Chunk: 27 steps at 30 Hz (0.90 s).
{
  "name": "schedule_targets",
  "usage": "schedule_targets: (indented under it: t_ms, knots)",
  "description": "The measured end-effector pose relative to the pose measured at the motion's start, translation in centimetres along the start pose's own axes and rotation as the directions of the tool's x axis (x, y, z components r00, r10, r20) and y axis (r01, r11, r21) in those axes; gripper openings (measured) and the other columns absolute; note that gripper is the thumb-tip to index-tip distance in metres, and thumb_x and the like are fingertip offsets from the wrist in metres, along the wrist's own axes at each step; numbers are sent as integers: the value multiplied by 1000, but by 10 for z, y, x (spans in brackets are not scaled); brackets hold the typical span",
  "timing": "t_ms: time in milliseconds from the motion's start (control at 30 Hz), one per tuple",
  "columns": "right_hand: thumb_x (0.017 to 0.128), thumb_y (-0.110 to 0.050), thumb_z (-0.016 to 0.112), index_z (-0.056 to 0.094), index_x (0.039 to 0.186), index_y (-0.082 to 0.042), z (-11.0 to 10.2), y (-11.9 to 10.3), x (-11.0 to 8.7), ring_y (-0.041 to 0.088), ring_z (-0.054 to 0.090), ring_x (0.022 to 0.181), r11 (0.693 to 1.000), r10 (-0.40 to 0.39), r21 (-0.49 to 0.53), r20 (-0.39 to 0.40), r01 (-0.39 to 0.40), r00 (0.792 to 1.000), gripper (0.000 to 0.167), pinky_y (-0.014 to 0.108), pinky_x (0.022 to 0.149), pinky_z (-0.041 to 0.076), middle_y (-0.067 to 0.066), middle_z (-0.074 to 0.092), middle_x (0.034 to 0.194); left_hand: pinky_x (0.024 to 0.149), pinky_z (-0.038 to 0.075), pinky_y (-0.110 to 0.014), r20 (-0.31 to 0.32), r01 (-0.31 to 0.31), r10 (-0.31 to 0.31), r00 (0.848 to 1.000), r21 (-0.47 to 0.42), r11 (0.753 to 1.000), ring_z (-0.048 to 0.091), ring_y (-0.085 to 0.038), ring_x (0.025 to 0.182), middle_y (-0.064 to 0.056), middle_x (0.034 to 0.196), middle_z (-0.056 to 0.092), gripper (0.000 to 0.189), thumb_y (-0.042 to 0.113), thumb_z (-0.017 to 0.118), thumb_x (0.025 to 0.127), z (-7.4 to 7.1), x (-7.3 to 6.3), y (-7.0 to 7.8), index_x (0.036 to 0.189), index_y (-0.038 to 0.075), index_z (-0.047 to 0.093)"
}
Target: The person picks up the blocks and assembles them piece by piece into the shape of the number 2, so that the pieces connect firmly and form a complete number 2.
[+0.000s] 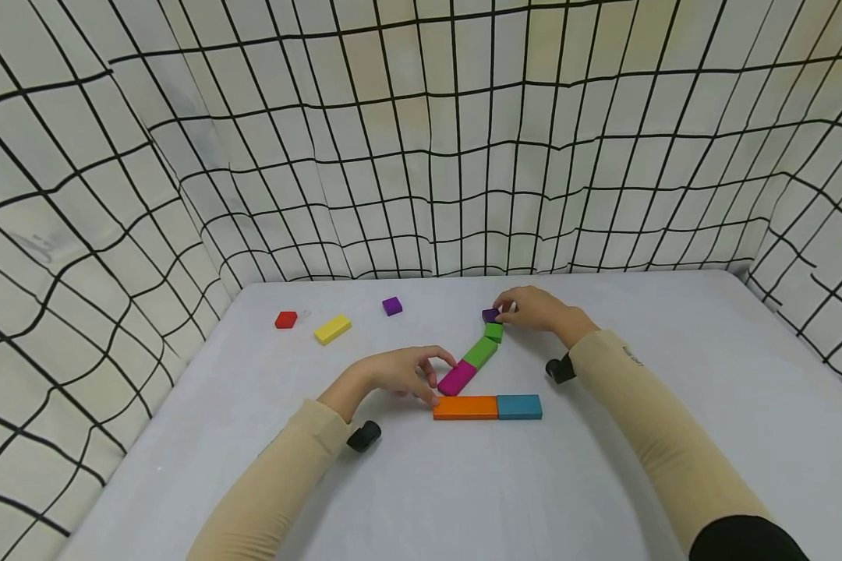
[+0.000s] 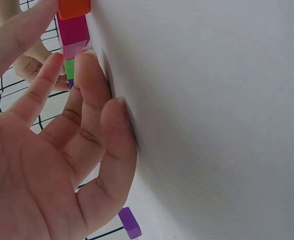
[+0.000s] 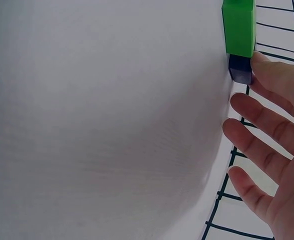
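In the head view my right hand [image 1: 535,308] pinches a small dark purple block [image 1: 490,315] between thumb and index finger, at the far end of a slanting row. The right wrist view shows that purple block [image 3: 241,69] against a green block [image 3: 239,27]. Down the row come a short green block [image 1: 493,333], a longer green block [image 1: 480,353] and a magenta block [image 1: 457,378]. My left hand [image 1: 401,371] spreads its fingers beside the row, index fingertip at the magenta block and thumb at the left end of an orange block [image 1: 465,407]. A blue block [image 1: 519,407] abuts the orange one.
A red block [image 1: 285,319], a yellow block [image 1: 333,329] and another purple block [image 1: 392,306] lie apart at the back left of the white table [image 1: 421,499]. White walls with a black grid [image 1: 456,156] enclose the table at the back and sides.
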State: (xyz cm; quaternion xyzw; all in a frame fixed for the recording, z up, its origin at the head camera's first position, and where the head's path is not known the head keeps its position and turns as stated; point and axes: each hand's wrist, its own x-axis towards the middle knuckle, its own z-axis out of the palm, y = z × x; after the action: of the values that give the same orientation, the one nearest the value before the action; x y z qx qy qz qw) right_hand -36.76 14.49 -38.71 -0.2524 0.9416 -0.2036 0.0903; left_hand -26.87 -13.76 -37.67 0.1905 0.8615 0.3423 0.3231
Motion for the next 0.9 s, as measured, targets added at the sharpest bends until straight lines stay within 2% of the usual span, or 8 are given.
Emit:
schedule_targets:
  t_ms: [900]
  knots:
    - [101,-22,67,66,133,-3,2,2,1,29,62,105,999,-14,-32,-2,14,1000,37,45,97,51,13,68,121,65,45,-26,-2,8,-8,1000,-9,1000,57,-19,87,-5,101,61,57,12,80,88,0,1,0,139,22,55]
